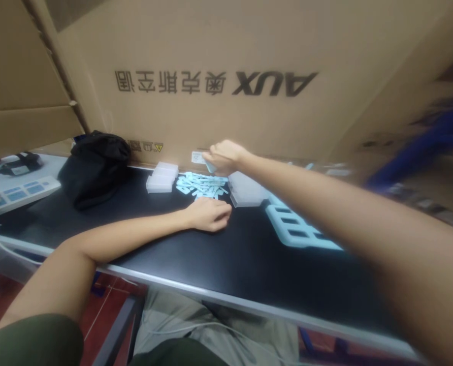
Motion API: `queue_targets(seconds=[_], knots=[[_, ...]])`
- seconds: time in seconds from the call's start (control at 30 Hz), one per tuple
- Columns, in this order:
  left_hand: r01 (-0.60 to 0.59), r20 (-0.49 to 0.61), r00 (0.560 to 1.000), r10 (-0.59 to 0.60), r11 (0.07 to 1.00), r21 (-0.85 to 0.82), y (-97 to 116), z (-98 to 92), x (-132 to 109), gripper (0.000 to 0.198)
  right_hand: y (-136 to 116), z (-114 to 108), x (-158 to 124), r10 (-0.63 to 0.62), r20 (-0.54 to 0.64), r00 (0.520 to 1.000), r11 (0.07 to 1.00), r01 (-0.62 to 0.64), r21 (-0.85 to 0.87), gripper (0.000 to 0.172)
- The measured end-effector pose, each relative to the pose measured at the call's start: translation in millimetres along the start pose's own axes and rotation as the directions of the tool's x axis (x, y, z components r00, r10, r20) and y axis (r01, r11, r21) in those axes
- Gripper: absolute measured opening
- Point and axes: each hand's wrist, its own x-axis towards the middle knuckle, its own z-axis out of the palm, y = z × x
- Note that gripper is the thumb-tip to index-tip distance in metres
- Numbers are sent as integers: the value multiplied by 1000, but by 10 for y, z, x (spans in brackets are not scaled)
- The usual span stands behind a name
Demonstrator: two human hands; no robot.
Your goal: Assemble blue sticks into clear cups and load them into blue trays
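Note:
A heap of small pale blue strips [201, 184] lies on the black table [219, 259] near the back. My left hand [210, 213] rests on the table at the heap's near edge, fingers curled; what they hold, if anything, is hidden. My right hand [223, 156] is raised over the heap's far side, closed in a pinch on one pale blue strip [210, 166]. A clear plastic box [162, 177] stands left of the heap, and another clear box [247, 191] stands right of it. A pale blue slotted tray [300, 230] lies under my right forearm.
A large cardboard box [249, 76] printed AUX walls off the back of the table. A black bag [95, 168] sits at the left, with a white power strip [17, 193] beyond it. The table's metal front edge [211, 295] runs above my lap.

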Motion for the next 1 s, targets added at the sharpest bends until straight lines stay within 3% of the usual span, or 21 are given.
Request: queue_targets(seconds=[0.13,0.23,0.37,0.5,0.77,1.0], knots=[[-102,-23,995,102,995,6,-8,25,-4,15,-72,129,22,41,11,999,997,-41,63,61],[-160,23,987,161,985,-57,-12,40,1,12,-108,184,108,98,1,995,983,-97,157,66],[-207,95,971,221,969,-135,-10,51,8,11,-240,158,390,142,-26,989,934,-126,335,62],[-266,76,957,279,953,-149,-9,65,16,12,-454,119,769,106,-97,990,905,-56,422,60],[-262,97,952,290,937,-231,-17,92,35,14,-666,135,1238,146,-223,964,809,14,588,52],[-245,129,950,286,932,-266,-12,98,22,14,-842,160,1434,132,-190,973,774,19,633,45]])
